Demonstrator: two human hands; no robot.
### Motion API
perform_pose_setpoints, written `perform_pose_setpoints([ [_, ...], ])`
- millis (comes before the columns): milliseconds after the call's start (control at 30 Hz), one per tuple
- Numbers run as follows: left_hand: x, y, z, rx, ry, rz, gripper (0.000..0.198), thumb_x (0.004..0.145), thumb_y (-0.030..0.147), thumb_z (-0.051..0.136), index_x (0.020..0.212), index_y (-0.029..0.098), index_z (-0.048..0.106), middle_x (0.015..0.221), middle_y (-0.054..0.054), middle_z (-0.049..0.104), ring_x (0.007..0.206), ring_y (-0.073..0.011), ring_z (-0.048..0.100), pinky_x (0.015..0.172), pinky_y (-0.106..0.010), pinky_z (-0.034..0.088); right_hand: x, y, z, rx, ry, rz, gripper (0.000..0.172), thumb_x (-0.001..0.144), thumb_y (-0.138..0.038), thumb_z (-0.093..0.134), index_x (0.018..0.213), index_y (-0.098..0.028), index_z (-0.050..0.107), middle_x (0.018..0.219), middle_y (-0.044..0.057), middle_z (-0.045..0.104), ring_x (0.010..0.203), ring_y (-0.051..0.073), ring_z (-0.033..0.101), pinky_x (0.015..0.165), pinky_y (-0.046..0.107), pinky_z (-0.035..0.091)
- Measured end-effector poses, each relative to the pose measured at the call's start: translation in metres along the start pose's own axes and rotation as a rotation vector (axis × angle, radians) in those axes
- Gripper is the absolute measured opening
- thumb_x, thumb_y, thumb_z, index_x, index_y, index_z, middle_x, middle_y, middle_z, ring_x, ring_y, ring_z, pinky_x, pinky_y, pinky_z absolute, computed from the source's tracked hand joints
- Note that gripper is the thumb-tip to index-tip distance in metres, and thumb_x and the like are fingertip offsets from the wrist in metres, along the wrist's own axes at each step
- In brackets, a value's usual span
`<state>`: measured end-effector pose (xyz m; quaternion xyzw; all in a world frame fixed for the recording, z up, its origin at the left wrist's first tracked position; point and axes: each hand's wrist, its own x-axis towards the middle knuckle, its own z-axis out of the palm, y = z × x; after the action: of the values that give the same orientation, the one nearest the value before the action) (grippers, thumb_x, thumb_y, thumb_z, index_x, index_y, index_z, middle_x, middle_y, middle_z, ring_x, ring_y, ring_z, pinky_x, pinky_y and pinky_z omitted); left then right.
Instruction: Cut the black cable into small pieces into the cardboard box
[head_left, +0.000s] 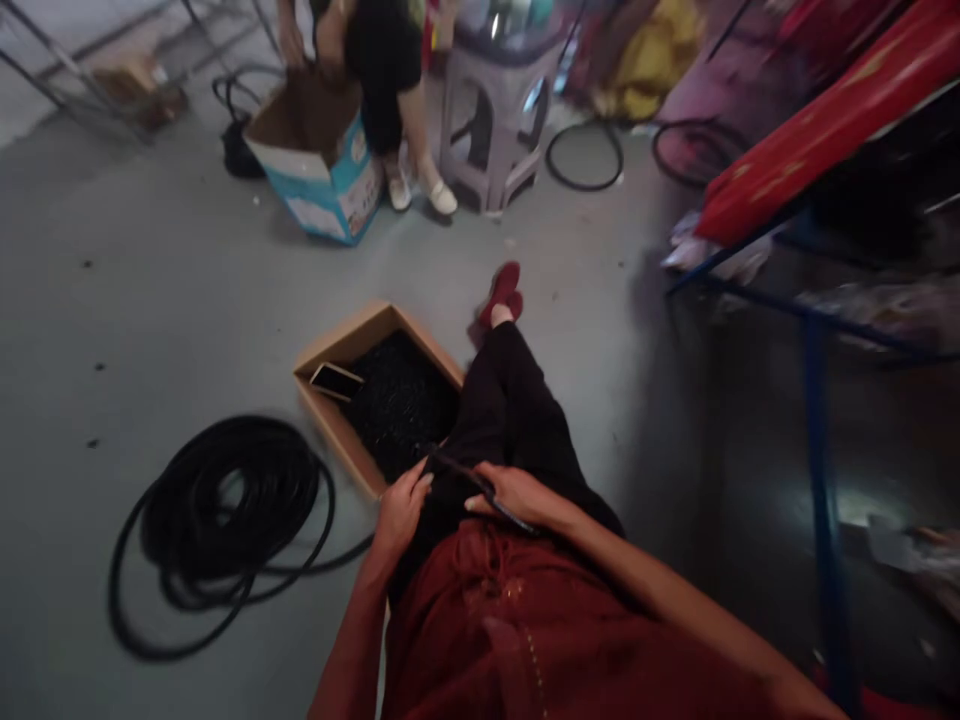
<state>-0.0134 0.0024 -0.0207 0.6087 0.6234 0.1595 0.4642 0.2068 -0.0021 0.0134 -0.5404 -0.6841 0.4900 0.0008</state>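
My left hand (402, 508) is closed in a pinch at one end of a short dark cord (466, 470), just above my lap. Closed around the same cord is my right hand (513, 494), and a loose end sticks out past its palm. Motion blur hides the finer detail of the cord. In front of my left hand an open cardboard box (336, 428) holds a heap of small black pieces (401, 395) and a little rectangular tray (337, 381). To the left, a coil of black tubing (225, 500) lies on the floor, with one length running toward my left wrist.
Ahead, a person (379, 75) sits behind a blue and white carton (311, 190) near a grey plastic stool (491, 140). A black loop (585, 155) lies on the floor. On the right stands a blue metal frame (821, 480) under a red roll (817, 120).
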Motion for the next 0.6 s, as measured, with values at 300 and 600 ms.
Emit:
perform_pose_setpoints([
  [300, 0.009, -0.011, 0.002, -0.091, 0.082, -0.001, 0.042, 0.079, 0.040, 0.041, 0.105, 0.014, 0.061, 0.102, -0.010, 0.067, 0.086, -0.0192, 0.064, 0.080, -0.034, 0.051, 0.001, -0.007, 0.000, -0.093, 0.034, -0.015, 0.049, 0.079, -0.061, 0.042, 0.103, -0.021, 0.057, 0.092, 0.008, 0.065, 0.085, 0.024, 0.061, 0.063, 0.027, 0.037],
  [600, 0.007, 0.001, -0.006, 0.005, 0.035, 0.047, 0.049, 0.076, 0.044, 0.039, 0.107, 0.014, 0.062, 0.109, -0.011, 0.064, 0.096, -0.0210, 0.062, 0.086, -0.035, 0.049, 0.003, -0.017, -0.001, -0.049, 0.102, -0.069, 0.062, 0.071, -0.064, 0.050, 0.114, -0.019, 0.051, 0.099, 0.010, 0.057, 0.090, 0.025, 0.056, 0.072, 0.031, 0.039],
])
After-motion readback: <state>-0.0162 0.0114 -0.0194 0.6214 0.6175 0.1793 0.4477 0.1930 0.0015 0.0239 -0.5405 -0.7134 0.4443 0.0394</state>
